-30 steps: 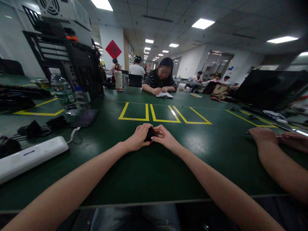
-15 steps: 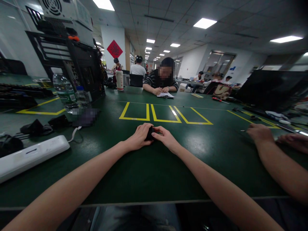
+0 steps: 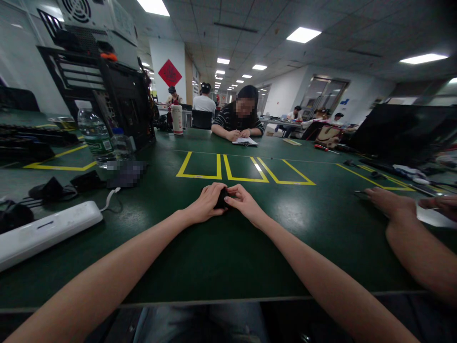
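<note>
A small black object rests on the green tabletop between my two hands, mostly hidden by fingers, so its kind does not show. My left hand is wrapped over its left side and top. From the right, my right hand grips it with thumb and fingertips pinched at its edge. Just beyond my hands, several yellow tape outlines mark the table.
At left stand a white power strip, a water bottle and a black computer case. A co-worker's hand works at right near a dark monitor. Across the table, a person writes on a clipboard.
My hands and the black object stay in place. At right, the co-worker's hands have shifted, and a white sheet now shows beneath them.
</note>
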A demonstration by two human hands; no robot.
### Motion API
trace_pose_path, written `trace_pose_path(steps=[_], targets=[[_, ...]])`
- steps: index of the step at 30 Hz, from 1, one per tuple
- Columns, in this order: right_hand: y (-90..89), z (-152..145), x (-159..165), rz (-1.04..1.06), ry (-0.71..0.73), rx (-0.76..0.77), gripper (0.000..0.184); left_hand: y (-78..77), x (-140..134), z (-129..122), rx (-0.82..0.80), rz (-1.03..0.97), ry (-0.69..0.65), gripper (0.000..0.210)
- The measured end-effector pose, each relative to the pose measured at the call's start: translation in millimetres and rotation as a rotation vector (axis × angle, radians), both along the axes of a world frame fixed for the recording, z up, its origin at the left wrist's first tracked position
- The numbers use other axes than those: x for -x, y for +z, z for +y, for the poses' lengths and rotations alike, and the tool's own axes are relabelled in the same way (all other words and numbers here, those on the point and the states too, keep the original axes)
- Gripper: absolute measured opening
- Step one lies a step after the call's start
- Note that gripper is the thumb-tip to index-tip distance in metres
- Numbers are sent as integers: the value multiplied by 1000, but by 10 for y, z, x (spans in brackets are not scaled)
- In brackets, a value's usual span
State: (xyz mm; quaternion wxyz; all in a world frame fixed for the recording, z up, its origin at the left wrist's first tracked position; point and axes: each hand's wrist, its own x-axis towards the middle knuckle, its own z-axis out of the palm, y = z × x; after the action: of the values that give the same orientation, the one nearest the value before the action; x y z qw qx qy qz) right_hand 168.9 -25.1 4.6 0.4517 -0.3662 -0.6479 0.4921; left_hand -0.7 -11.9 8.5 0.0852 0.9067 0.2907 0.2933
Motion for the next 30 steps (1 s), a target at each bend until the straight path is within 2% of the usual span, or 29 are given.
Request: trace_pose_path(steps=[5, 12, 18, 25, 30], targets=[[-38, 40, -1, -37, -15, 6, 33, 1, 15, 1, -9, -3, 12, 52], [-3, 13, -11, 34, 98, -4, 34, 71, 45, -48, 12, 25, 12, 49], [25, -8, 5, 0, 43, -7, 23, 44, 34, -25, 16, 10, 11, 52], [-9, 27, 11, -54, -12, 10, 33, 17, 22, -2, 10, 3, 13, 51], [4, 25, -7, -53, 39, -20, 29, -12, 14, 24, -3, -11, 22, 52]])
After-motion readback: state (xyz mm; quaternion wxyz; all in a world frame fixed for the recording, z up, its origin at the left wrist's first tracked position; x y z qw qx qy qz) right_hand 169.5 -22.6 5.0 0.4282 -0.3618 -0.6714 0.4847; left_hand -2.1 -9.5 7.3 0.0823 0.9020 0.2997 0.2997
